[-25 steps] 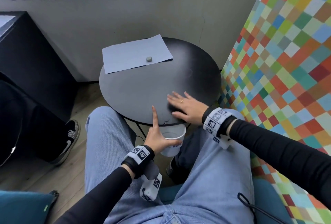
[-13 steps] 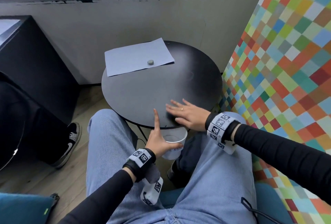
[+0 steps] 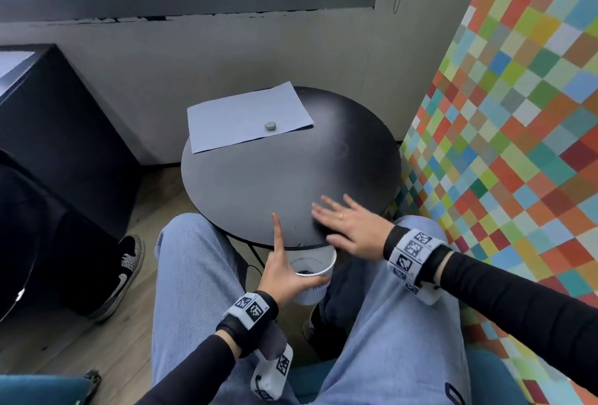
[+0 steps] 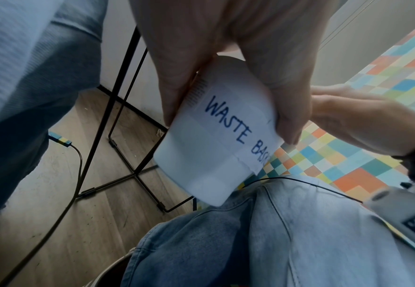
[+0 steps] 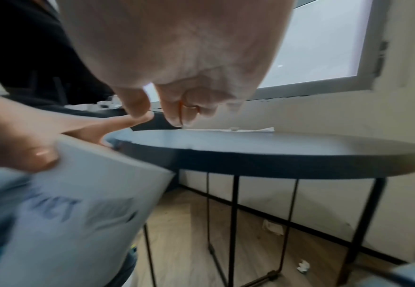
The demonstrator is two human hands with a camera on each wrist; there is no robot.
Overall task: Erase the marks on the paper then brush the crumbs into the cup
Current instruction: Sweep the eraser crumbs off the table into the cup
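Scene: A white paper cup (image 3: 312,278) is held by the left hand (image 3: 281,275) just under the near rim of the round black desk (image 3: 246,184), while the right hand (image 3: 352,228) lies flat on the desk beside that rim.
Left fingers: Thumb and fingers (image 4: 287,108) are wrapped round the cup's wall; one finger (image 3: 277,230) is stretched up against the desk edge.
Right fingers: They are spread and straight (image 3: 326,207), nothing held, palm down over the desk surface just above the cup's mouth.
Crumbs: A small dark heap (image 3: 304,244) is seen at the rim, between the right palm and the left index; more dark bits (image 3: 305,272) already lie inside the cup.
Cup: It is marked by hand "WASTE BAS…", the rest hidden by the fingers; it is tilted in the left wrist view and blurred in the right wrist view.
Risk, spill: Crumbs could be dropped onto the jeans (image 3: 194,275) or floor if the mouth is not kept directly beneath the rim under the sweeping palm.
Risk, grip: The thin wall could be squeezed out of round, or the cup tipped further, and its contents lost.
Risk, residue: Fine crumbs are hard to tell from the black surface, so some may be left behind or smeared by the palm.
Paper: A pale sheet (image 3: 239,119) lies well beyond the fingertips at the far side, a small grey eraser (image 3: 270,126) resting on it; no marks can be made out.
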